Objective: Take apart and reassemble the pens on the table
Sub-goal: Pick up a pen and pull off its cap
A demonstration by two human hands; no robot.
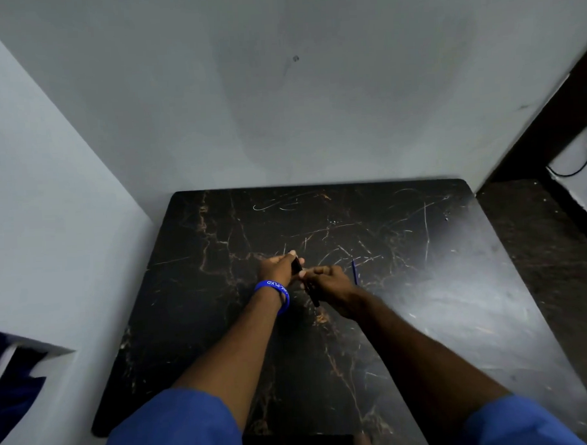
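Over the middle of the black marble table my two hands meet. My left hand, with a blue wristband, grips a short dark pen piece, perhaps the cap, between thumb and fingers. My right hand is closed on a dark pen barrel that slants down toward me. The two pieces sit very close; whether they touch I cannot tell. A thin blue refill lies on the table just right of my right hand.
Grey walls close in behind the table and along its left side. A dark floor strip runs along the right edge, with a black cable against the wall. Blue cloth sits low at the left.
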